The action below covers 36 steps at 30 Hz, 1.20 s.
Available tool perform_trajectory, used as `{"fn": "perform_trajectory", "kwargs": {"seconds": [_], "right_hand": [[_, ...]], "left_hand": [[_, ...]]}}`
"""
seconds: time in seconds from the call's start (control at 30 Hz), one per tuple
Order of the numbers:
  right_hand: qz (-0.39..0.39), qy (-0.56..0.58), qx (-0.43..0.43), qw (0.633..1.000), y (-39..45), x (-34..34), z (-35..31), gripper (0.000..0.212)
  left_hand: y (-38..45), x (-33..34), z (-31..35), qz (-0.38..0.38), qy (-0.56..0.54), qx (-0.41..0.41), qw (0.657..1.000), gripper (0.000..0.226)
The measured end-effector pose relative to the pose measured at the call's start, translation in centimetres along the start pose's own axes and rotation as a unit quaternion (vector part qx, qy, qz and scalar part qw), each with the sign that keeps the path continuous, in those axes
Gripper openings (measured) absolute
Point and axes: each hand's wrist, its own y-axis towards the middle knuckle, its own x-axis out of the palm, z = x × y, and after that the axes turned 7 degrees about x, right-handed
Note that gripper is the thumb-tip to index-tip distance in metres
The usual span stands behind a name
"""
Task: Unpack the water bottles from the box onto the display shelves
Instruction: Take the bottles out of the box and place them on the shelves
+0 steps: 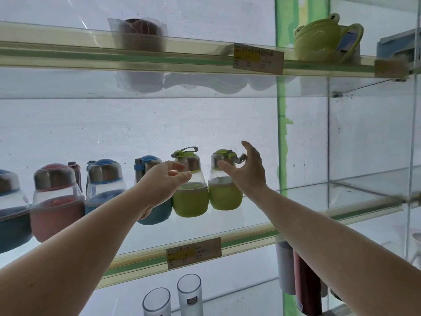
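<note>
Across the middle of the frame runs a glass display shelf (262,226) with a cream and green front rail, and on it stands a row of squat clear water bottles with steel collars and coloured sleeves. From the left edge: a blue-sleeved one cut off by the frame, a pink-sleeved bottle (55,201), a blue-sleeved bottle (106,185), another blue one (157,215) largely hidden behind the left wrist, then two green-sleeved bottles. The box named in the task is not in view.

The left hand (166,179) reaches in at centre frame, fingers loosely spread and slightly bent, holding nothing; its fingertips lie in front of the left green-sleeved bottle (190,199), though I cannot tell whether they touch it. The right hand (247,169) is wide open just right of the right green-sleeved bottle (224,195), thumb pointing toward the steel collar, fingers raised beside the grey carry loop (238,157) that flops to the right. It grips nothing either.

This looks like the tidying part of a placement: both green bottles stand upright on the glass, close together. To do it well, nudge each by its sleeved belly rather than the lid, since these shapes are bottom-heavy but slide easily on glass. Keep them in line with the blue ones, turn the loose loop to match its neighbour's upright strap, and keep the forearms clear of the blue bottle below the left wrist.

At the upper right, a green frog-shaped pot (323,37) sits on the shelf above; two clear glass tumblers (173,297) stand at the bottom.
</note>
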Motion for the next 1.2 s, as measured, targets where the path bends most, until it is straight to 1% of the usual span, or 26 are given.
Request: {"fn": "perform_trajectory", "kwargs": {"seconds": [0.03, 0.1, 0.2, 0.27, 0.4, 0.63, 0.73, 0.9, 1.07, 1.2], "right_hand": [[0.007, -0.009, -0.028, 1.000, -0.4, 0.0, -0.8, 0.079], [-0.008, -0.029, -0.081, 0.996, -1.3, 0.1, -2.7, 0.072], [-0.064, -0.056, -0.135, 0.987, -3.2, 0.7, -5.8, 0.061], [-0.106, -0.048, -0.153, 0.981, -4.7, 1.5, -7.8, 0.055], [-0.171, 0.008, -0.157, 0.973, -7.9, 4.9, -10.9, 0.043], [-0.282, 0.071, -0.137, 0.947, -14.4, 11.4, -15.9, 0.042], [-0.341, 0.098, -0.143, 0.924, -18.1, 14.1, -18.1, 0.038], [-0.418, 0.129, -0.166, 0.884, -25.0, 18.3, -21.8, 0.034], [-0.516, 0.139, -0.177, 0.826, -33.4, 22.0, -24.5, 0.037], [-0.584, 0.135, -0.179, 0.780, -40.8, 24.2, -25.4, 0.037]], "left_hand": [[-0.2, -0.3, -0.1, 0.006, 0.007, -0.002, 1.000, 0.036], [-0.7, -1.0, -0.2, 0.025, 0.016, -0.008, 1.000, 0.037], [-1.6, -2.5, -0.5, 0.064, 0.035, -0.014, 0.997, 0.037], [-2.7, -3.7, -0.7, 0.080, 0.050, -0.024, 0.995, 0.036], [-5.3, -6.8, -1.8, 0.102, 0.064, -0.055, 0.991, 0.036], [-11.5, -13.7, -4.3, 0.176, 0.084, -0.133, 0.972, 0.036], [-15.1, -16.9, -5.6, 0.207, 0.101, -0.161, 0.960, 0.035], [-22.7, -22.4, -7.9, 0.282, 0.142, -0.222, 0.922, 0.034], [-31.1, -26.7, -9.9, 0.334, 0.151, -0.295, 0.882, 0.028], [-38.2, -28.0, -10.9, 0.377, 0.136, -0.360, 0.843, 0.027]]}}
